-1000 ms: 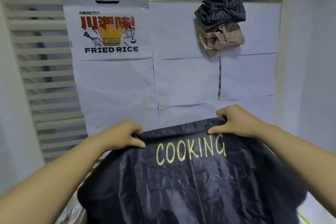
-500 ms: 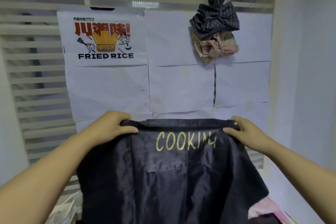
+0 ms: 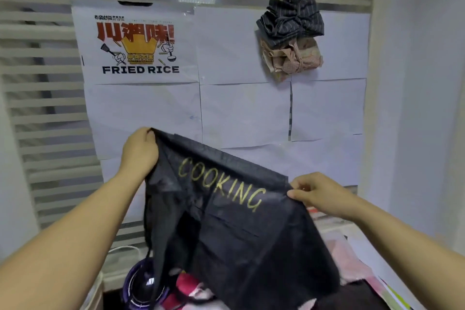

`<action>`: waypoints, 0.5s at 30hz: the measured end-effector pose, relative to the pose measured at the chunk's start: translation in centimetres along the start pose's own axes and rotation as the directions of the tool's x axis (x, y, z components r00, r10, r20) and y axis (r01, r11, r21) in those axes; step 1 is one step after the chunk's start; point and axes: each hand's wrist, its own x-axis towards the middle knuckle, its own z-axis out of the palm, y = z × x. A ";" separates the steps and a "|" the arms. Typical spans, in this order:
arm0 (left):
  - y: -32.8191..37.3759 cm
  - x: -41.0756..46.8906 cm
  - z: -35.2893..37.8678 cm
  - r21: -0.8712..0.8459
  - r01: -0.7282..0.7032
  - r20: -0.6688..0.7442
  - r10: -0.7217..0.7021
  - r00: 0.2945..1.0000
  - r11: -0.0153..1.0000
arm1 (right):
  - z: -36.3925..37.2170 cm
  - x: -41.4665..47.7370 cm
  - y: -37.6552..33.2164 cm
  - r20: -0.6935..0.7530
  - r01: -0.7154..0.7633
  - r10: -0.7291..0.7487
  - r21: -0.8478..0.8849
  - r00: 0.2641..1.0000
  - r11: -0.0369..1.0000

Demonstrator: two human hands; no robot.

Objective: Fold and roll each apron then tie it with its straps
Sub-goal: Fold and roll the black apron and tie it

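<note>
Apron (image 3: 241, 229), black, held up mid-frame by us: left hand (image 3: 139, 152) grips its upper corner, right hand (image 3: 318, 195) pinches the lower corner.

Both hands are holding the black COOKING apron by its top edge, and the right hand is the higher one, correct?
Not quite. The head view shows the left hand is the higher one, and the top edge slopes down to the right hand. Both do hold the black COOKING apron by its top edge.
</note>
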 end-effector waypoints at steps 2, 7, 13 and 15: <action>2.0 0.3 0.4 -0.308 0.125 0.016 -0.126 0.992 0.943 | 2.4 -0.9 0.2 -0.045 -0.078 0.082 0.100 0.996 0.992; 7.3 1.4 0.4 -0.699 0.361 0.149 -0.368 0.918 0.617 | 9.0 -3.9 -2.3 0.156 -0.110 0.050 0.403 0.986 0.909; 10.3 2.3 -0.1 -0.817 0.408 0.243 -0.398 0.885 0.408 | 12.5 -3.4 -4.8 0.417 -0.355 0.022 0.743 0.909 0.567; 10.5 2.0 -0.3 -0.853 0.391 0.262 -0.365 0.893 0.346 | 13.6 -3.3 -4.7 0.414 -0.371 0.035 0.771 0.909 0.518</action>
